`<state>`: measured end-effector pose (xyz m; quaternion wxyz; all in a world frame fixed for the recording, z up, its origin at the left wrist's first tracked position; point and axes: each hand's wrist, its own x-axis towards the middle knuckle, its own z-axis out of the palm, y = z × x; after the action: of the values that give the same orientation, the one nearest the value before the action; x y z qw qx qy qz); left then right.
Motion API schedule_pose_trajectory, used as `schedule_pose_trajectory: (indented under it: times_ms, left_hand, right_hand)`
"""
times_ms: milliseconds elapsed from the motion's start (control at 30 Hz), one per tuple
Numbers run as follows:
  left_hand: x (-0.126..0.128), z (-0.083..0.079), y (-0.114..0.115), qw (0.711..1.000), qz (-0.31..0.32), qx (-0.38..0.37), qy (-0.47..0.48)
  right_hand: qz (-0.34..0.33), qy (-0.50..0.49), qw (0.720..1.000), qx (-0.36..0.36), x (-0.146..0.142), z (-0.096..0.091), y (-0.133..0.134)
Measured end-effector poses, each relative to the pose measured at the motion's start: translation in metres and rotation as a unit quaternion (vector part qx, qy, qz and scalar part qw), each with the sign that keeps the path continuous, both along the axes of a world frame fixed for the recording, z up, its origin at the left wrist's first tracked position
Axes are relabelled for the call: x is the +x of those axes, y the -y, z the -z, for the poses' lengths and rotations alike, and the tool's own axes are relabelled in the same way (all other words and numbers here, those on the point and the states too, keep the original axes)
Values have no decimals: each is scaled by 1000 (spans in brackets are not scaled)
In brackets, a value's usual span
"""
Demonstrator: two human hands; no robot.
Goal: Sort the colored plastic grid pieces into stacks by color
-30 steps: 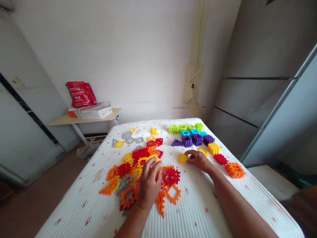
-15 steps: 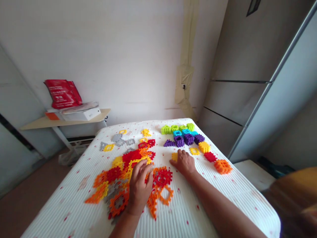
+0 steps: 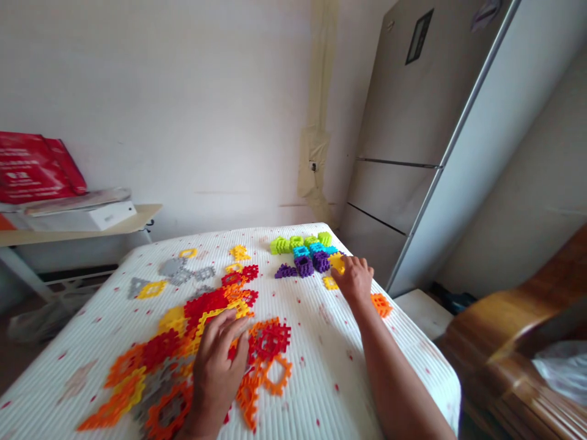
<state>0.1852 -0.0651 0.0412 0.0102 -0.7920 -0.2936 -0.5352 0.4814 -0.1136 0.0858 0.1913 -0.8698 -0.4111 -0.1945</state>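
Note:
My left hand [image 3: 217,363] lies flat, fingers apart, on a loose pile of red, orange and yellow interlocking plastic pieces [image 3: 202,308] at the near left of the white-covered table [image 3: 321,373]. A red flower-shaped piece [image 3: 271,339] sits just to the right of that hand. Reaching to the far right, my right hand [image 3: 355,280] has its fingers curled on a yellow piece [image 3: 337,262]. This piece lies beside stacked purple [image 3: 305,265], blue [image 3: 312,249] and green pieces [image 3: 298,242]. A flat yellow piece [image 3: 330,283] and an orange stack [image 3: 380,304] lie close to the same hand.
Grey pieces [image 3: 178,272] and a few yellow ones lie at the far left of the table. A fridge [image 3: 413,153] stands behind the right corner. A side table [image 3: 114,219] with a red bag [image 3: 32,168] is at left. A wooden chair [image 3: 518,342] stands at right.
My right hand took a yellow piece from the table's middle and moved it right and farther away, to the sorted stacks. The view swung right. My left hand stayed on the pile.

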Motion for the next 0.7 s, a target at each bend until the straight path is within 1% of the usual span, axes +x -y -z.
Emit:
schedule_pose_trajectory:
  times_ms: [100, 233, 367, 500, 700]
  left_hand:
    - [0, 1, 0, 1000, 1, -1, -4]
    - [0, 2, 0, 1000, 0, -1, -7]
    - [-1, 2, 0, 1000, -1, 3, -13]
    - [-1, 1, 0, 1000, -4, 8, -15]
    - [-2, 2, -1, 1000, -3, -5, -15]
  right_hand:
    - [43, -5, 999, -13, 18, 2, 5]
    - [64, -32, 997, -41, 29, 12, 4]
    - [78, -46, 994, -59, 32, 17, 1]
    - [83, -53, 992, -76, 32, 18, -1]
    - [86, -60, 990, -89, 32, 18, -2]
